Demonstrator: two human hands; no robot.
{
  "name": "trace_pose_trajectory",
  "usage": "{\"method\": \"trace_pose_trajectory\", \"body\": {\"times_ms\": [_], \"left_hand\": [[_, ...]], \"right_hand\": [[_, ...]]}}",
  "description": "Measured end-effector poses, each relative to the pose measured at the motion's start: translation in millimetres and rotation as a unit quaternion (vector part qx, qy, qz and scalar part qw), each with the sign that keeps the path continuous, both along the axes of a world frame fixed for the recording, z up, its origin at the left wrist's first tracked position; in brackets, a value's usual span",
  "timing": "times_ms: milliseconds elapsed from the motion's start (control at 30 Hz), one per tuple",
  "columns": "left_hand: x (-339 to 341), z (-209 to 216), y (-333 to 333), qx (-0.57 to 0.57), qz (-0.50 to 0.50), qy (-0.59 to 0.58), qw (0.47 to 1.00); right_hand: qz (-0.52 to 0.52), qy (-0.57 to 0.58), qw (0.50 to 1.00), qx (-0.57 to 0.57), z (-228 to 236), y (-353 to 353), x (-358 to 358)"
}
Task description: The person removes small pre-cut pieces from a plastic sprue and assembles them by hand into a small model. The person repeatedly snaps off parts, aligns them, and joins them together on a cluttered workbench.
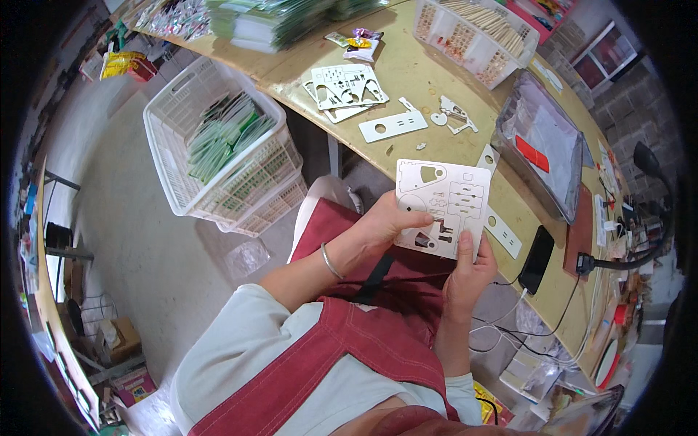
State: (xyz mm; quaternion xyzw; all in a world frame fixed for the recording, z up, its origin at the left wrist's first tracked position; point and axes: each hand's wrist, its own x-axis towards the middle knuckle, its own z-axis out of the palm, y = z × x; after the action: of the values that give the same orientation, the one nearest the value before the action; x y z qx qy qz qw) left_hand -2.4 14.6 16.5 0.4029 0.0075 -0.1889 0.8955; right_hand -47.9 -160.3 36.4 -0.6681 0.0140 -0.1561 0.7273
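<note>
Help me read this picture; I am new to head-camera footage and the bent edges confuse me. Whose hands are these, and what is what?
One fisheye camera on the person's head looks down, so straight edges curve. The forearms from below are the wearer's own. The left hand and right hand together hold a flat white punched-out sheet of shaped parts, above a dark red apron. On the wooden table lie more white punched sheets, a long white strip with holes and a black phone. A white plastic basket of green packets stands on the floor.
</note>
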Motion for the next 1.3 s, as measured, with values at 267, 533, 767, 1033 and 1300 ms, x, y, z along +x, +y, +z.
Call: {"method": "trace_pose_trajectory", "body": {"times_ms": [267,533,767,1033,1300], "left_hand": [[9.6,2.2,-4.6,0.011,-0.001,0.004,1.000],[16.2,-12.9,-8.5,-0.096,-0.053,0.057,0.992],[1.7,-36.3,-4.2,-0.221,-0.043,0.100,0.969],[3.6,-22.2,18.2,-0.088,0.036,0.058,0.994],[17.7,-29.3,-0.2,-0.057,0.038,0.057,0.996]], "right_hand": [[-0.023,-0.012,1.000,0.005,-12.4,-1.8,6.3],[-0.049,0.020,0.980,0.191,-33.0,-10.7,12.7],[-0.005,0.065,0.979,0.191,-41.6,10.8,0.8],[-0.106,-0.035,0.993,0.033,-29.5,-8.7,14.6],[-0.074,-0.053,0.993,-0.073,-34.5,-17.1,16.7]]}}
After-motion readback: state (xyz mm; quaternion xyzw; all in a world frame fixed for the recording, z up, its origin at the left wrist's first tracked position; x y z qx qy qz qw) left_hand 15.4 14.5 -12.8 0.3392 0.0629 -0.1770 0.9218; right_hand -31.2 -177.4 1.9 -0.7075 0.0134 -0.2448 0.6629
